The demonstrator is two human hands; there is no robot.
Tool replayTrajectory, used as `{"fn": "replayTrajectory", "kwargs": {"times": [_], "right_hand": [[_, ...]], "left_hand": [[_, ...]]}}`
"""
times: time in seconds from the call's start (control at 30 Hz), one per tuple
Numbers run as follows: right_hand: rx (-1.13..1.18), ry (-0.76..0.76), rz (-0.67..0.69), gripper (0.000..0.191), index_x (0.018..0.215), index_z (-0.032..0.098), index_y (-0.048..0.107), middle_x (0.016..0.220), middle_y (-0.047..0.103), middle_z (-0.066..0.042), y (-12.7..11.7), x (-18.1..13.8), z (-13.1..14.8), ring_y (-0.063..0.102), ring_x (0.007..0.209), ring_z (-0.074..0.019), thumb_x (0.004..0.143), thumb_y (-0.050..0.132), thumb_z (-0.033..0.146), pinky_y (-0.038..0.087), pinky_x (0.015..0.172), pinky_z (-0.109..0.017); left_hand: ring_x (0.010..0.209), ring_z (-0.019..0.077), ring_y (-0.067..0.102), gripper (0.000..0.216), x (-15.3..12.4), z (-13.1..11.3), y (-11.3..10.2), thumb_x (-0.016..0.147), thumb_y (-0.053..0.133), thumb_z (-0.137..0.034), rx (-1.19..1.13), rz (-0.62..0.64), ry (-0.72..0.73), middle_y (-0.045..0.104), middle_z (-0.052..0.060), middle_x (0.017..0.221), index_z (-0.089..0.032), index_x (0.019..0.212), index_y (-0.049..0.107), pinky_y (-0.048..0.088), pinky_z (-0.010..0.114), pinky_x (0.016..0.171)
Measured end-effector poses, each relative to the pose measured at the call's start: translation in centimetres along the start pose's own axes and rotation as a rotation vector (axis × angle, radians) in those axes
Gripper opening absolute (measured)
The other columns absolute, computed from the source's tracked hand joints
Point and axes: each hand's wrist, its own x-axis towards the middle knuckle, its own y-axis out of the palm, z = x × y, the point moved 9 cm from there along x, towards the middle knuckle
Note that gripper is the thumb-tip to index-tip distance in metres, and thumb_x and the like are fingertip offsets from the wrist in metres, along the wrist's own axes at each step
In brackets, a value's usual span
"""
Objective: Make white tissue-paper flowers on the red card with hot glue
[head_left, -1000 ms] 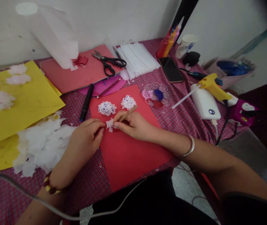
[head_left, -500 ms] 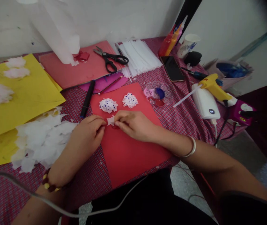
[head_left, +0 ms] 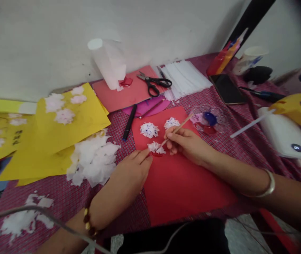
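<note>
The right hand (head_left: 186,143) held a thin pale wooden stick (head_left: 183,123) pinched between thumb and forefinger, its other fingers curled loosely below; the stick slanted down to the left, its lower end at a small ruffled cluster of white paper (head_left: 155,146). That cluster lay near the left edge of a smooth bright-red paper sheet (head_left: 187,183), a glossy dark-red patch (head_left: 157,154) showing along its near side. The left hand (head_left: 131,173) rested palm down, fingers close together and slightly bent, with the tips just beside the cluster; whether they gripped anything, I could not tell. Beyond the cluster, on the same sheet, sat 2 round white paper puffs (head_left: 149,130) flecked with blue. A loose heap of torn white paper pieces (head_left: 93,160) lay to the left of the sheet, and a clear plastic scalloped paint palette (head_left: 220,118) holding pink, blue and red paint stood to its right.
</note>
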Motion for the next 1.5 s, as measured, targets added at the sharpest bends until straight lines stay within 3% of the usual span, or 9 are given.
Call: {"fn": "replayTrajectory", "kwargs": {"times": [0.2,0.33,0.5,0.63,0.77,0.97,1.07,1.2,1.5], "right_hand": [[0.065,-0.014,0.01,0.031,0.08,0.018,0.061,0.062,0.062,0.002,-0.6,0.1,-0.1,0.053,0.048,-0.0083,0.079,0.078,0.044,0.044,0.049,-0.024],[0.096,0.003,0.026,0.031,0.08,0.019,0.061,0.063,0.063,0.001,-0.8,0.1,-0.5,0.054,0.049,-0.0089,0.08,0.079,0.044,0.045,0.049,-0.025],[0.094,-0.005,0.046,0.03,0.082,0.018,0.061,0.065,0.065,0.0,-0.8,0.1,-0.4,0.054,0.049,-0.0082,0.081,0.078,0.042,0.044,0.048,-0.023],[0.078,0.001,0.044,0.03,0.082,0.018,0.06,0.065,0.066,0.0,-0.8,0.0,-0.4,0.055,0.049,-0.0084,0.08,0.078,0.042,0.046,0.049,-0.023],[0.066,-0.023,0.057,0.03,0.081,0.018,0.059,0.063,0.065,0.001,-0.5,0.0,-0.1,0.055,0.048,-0.0079,0.079,0.078,0.042,0.047,0.048,-0.023],[0.016,-0.076,0.057,0.024,0.081,0.018,0.058,0.059,0.063,0.003,-0.3,0.0,0.5,0.054,0.047,-0.0072,0.084,0.073,0.036,0.046,0.047,-0.021],[0.004,-0.106,0.07,0.019,0.081,0.017,0.058,0.059,0.062,0.004,-0.2,0.0,0.8,0.054,0.047,-0.0068,0.087,0.07,0.031,0.046,0.047,-0.02],[-0.018,-0.114,0.08,0.017,0.082,0.017,0.058,0.06,0.063,0.003,-0.1,-0.1,0.8,0.055,0.048,-0.0067,0.089,0.068,0.028,0.047,0.047,-0.018],[-0.07,-0.126,0.081,0.012,0.081,0.016,0.057,0.058,0.061,0.004,0.2,-0.2,1.2,0.054,0.046,-0.006,0.093,0.059,0.016,0.047,0.046,-0.016]], "left_hand": [[0.085,0.0241,0.067,0.021,-3.3,9.5,-5.3,0.098,0.049,-0.028,0.178,-0.096,-0.417,0.071,0.008,0.088,-0.02,0.091,0.066,0.055,0.038,0.074],[0.085,0.0285,0.066,0.028,-4.0,14.6,-5.3,0.092,0.06,-0.045,0.303,-0.029,-0.602,0.07,0.011,0.091,-0.018,0.096,0.067,0.052,0.039,0.07],[0.076,0.0234,0.063,0.024,-4.3,16.0,-5.4,0.09,0.058,-0.04,0.097,-0.071,-0.687,0.066,0.007,0.082,-0.02,0.079,0.067,0.048,0.035,0.065],[0.069,0.0164,0.058,0.02,-6.9,15.6,-7.6,0.088,0.062,-0.039,-0.519,-0.288,-0.924,0.064,-0.001,0.075,-0.021,0.081,0.063,0.046,0.029,0.061],[0.049,0.0118,0.047,0.021,-8.2,13.4,-6.0,0.087,0.059,-0.039,-0.997,-0.31,-1.093,0.054,-0.003,0.061,-0.023,0.075,0.054,0.039,0.026,0.045],[0.049,0.0125,0.051,0.017,-6.7,11.4,-2.1,0.084,0.059,-0.038,-0.852,-0.109,-0.889,0.059,-0.002,0.061,-0.023,0.078,0.058,0.04,0.026,0.045],[0.079,0.0207,0.067,0.018,-6.2,10.5,-3.2,0.09,0.056,-0.037,-0.366,-0.104,-0.663,0.071,0.004,0.084,-0.023,0.084,0.066,0.055,0.034,0.069],[0.106,0.0298,0.066,0.019,-6.8,9.3,-5.2,0.097,0.053,-0.035,0.08,-0.182,-0.54,0.071,0.011,0.109,-0.023,0.1,0.067,0.052,0.05,0.096],[0.101,0.0277,0.065,0.021,-2.2,7.8,-3.0,0.096,0.05,-0.028,-0.04,-0.068,-0.355,0.071,0.011,0.104,-0.02,0.103,0.068,0.05,0.045,0.093]]}}
